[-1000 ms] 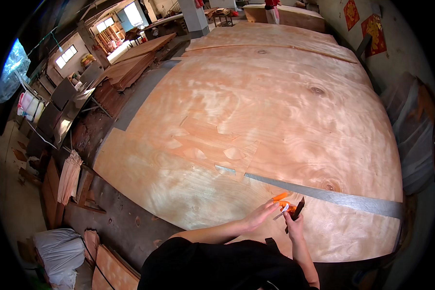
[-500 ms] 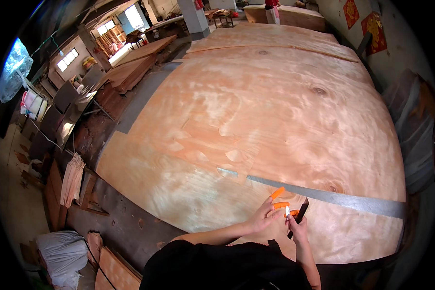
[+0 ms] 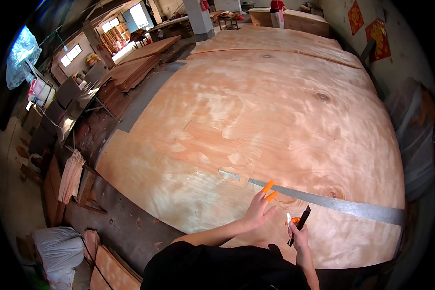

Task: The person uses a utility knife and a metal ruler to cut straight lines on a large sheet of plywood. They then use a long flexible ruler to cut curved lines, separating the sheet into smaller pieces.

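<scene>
A slim black tool [image 3: 303, 219] slants in the right hand [image 3: 298, 233].

Black tool [image 3: 302, 220], pinkish-tan swirl-grained veneer [image 3: 285, 116]

Pretty big, kinda dim workshop tbh. Dark floor [image 3: 118, 212], chunky grey pillar [image 3: 197, 18] toward the back, small table [image 3: 227, 17] just right of it. Daylight comes through a bright window [image 3: 138, 15] at the far end, and red-and-gold posters [image 3: 377, 40] brighten the right-hand wall [image 3: 400, 58].
</scene>
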